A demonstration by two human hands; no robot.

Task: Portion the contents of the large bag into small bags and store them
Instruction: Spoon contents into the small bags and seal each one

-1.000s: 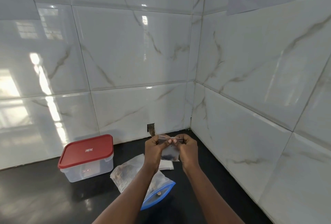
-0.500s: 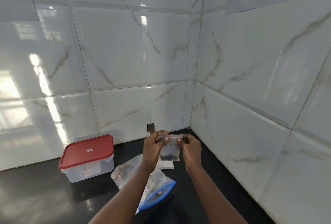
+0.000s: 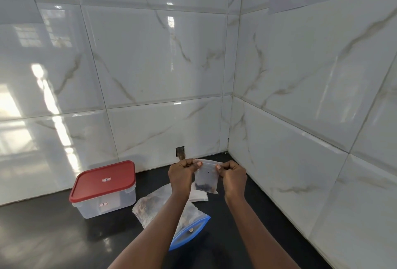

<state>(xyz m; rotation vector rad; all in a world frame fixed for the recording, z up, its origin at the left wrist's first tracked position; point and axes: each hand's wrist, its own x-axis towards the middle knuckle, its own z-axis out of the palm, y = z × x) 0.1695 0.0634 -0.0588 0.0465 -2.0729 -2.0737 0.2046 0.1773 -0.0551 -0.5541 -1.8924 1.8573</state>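
I hold a small clear bag [image 3: 206, 179] upright above the counter, with dark bits settled at its bottom. My left hand [image 3: 181, 175] pinches the left end of its top strip and my right hand [image 3: 233, 175] pinches the right end. Below my left forearm lies the large clear bag [image 3: 150, 206] with a blue zip edge, flat on the black counter and holding brownish contents. Part of it is hidden by my arm.
A clear plastic box with a red lid [image 3: 104, 188] stands at the left near the wall. A flat stack of white small bags [image 3: 198, 196] lies under my hands. White marble-tiled walls meet in a corner [image 3: 228, 146] at the back right of the black counter [image 3: 53, 236].
My hands have moved apart along the small bag's top strip, so more of the bag shows between them.
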